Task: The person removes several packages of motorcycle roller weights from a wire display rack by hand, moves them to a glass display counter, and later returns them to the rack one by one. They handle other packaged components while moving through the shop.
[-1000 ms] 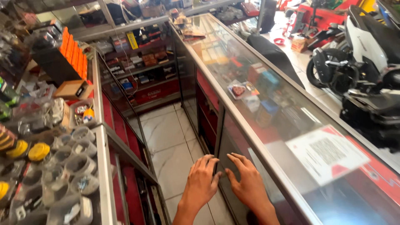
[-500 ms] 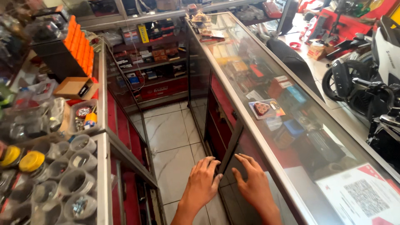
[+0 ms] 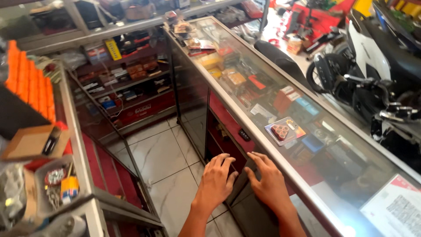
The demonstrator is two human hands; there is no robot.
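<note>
At the near back edge of the glass display counter (image 3: 307, 145), you had both hands flat against a dark sliding door panel (image 3: 239, 193) under the metal rim. The panel stood partly open: the red interior shelf (image 3: 223, 145) showed beyond it, while the near stretch remained covered. Your left hand (image 3: 217, 182) lay open, fingers spread, palm on the panel's face. Your right hand (image 3: 267, 184) lay open just beside it, fingers pointing along the rim, gripping nothing. Both wrists were low, forearms rising from the bottom edge of view, over the white tiled floor (image 3: 162, 162).
</note>
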